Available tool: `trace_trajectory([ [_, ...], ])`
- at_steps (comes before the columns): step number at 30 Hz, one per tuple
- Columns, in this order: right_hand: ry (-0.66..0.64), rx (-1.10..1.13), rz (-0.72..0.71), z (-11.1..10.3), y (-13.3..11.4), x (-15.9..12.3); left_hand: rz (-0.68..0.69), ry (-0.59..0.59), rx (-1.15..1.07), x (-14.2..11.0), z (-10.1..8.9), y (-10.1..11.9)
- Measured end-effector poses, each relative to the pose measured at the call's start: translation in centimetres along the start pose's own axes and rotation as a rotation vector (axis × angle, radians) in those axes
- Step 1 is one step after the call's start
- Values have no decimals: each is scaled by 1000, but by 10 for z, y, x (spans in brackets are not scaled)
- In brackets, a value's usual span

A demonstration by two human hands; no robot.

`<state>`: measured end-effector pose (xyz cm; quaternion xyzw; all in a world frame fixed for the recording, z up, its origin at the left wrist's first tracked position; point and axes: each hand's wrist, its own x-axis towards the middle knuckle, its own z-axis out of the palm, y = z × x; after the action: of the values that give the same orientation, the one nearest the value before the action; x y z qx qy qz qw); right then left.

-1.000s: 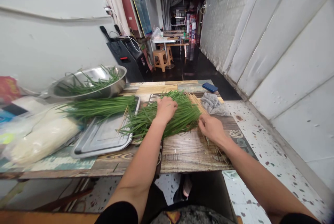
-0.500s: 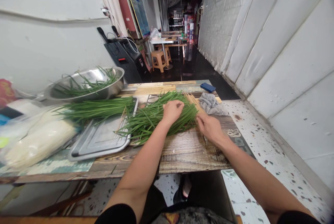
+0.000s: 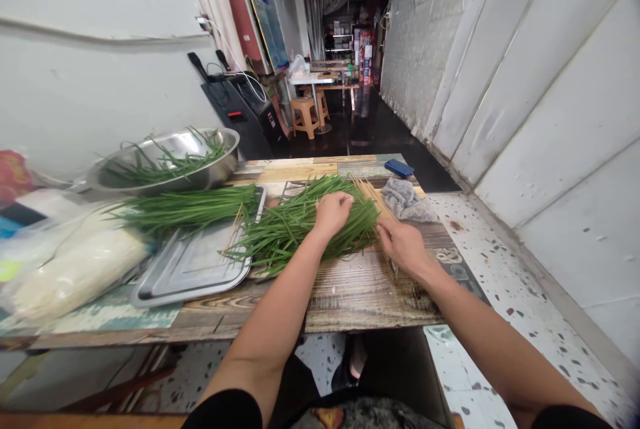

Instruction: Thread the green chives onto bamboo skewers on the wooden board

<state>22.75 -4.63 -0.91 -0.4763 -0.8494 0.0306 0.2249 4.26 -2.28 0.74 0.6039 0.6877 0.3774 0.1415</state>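
Observation:
A loose pile of cut green chives (image 3: 280, 229) lies across the table in front of me. My left hand (image 3: 334, 211) is over its right part, fingers curled into a pinch; what the fingertips hold is hidden. Thin bamboo skewers (image 3: 367, 190) lie along the right end of the pile. My right hand (image 3: 403, 242) is closed at the near part of these skewers, thumb and fingers pressed together on them beside the cut chive ends. On the left, a metal tray (image 3: 200, 275) carries a neater bundle of chives (image 3: 195, 207) and a few skewers (image 3: 234, 229).
A steel bowl (image 3: 215, 169) with more chives stands at the back left. A plastic bag with pale contents (image 3: 80, 269) lies left of the tray. At the right are a grey cloth (image 3: 403, 199) and a dark blue box-like item (image 3: 399, 167), near the table's far edge.
Almost nothing differs. Both hands stay in the same places, and the whole view shifts very slightly.

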Motion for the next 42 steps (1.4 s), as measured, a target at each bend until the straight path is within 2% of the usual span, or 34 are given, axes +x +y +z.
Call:
trace_trajectory([
  [7, -12, -3, 2, 0, -1, 0, 22, -15, -18, 2, 2, -3],
  [18, -27, -28, 21, -1, -1, 0, 130, -105, -23, 3, -1, -11],
  [31, -4, 6, 0, 0, -1, 0, 92, 4, -47, 0, -5, -2],
  [42, 2, 4, -1, 1, 0, 0, 138, -23, -79, 2, -2, -7],
])
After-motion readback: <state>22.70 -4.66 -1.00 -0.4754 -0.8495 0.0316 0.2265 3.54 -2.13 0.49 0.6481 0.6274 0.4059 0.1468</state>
